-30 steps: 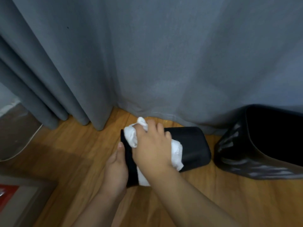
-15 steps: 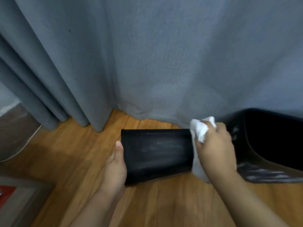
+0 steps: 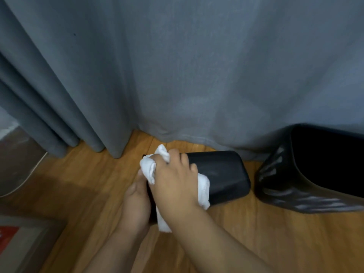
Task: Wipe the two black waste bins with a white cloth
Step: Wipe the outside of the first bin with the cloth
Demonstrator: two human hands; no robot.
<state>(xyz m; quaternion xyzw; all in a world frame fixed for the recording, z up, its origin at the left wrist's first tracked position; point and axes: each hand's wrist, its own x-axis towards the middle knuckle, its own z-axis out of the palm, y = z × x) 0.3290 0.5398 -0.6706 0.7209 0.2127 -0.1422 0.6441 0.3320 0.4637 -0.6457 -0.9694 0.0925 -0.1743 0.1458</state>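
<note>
A small black waste bin [image 3: 222, 174] lies on its side on the wooden floor, its closed base pointing right. My right hand [image 3: 173, 180] holds a bunched white cloth [image 3: 202, 189] and presses it on the bin's upper side near its left end. My left hand [image 3: 136, 203] grips the bin's left end, partly hidden under the right hand. A second, larger black waste bin [image 3: 307, 170] with a ribbed wall stands at the right, its dark opening facing up.
Grey curtains [image 3: 177, 75] hang down to the wooden floor [image 3: 256, 233] just behind both bins. A grey surface [image 3: 17, 160] sits at the left edge, and a grey box with a red patch [image 3: 23, 239] lies at the lower left.
My right hand with the cloth swept from the bin's right end back to its left end. The left hand kept its place on the bin.
</note>
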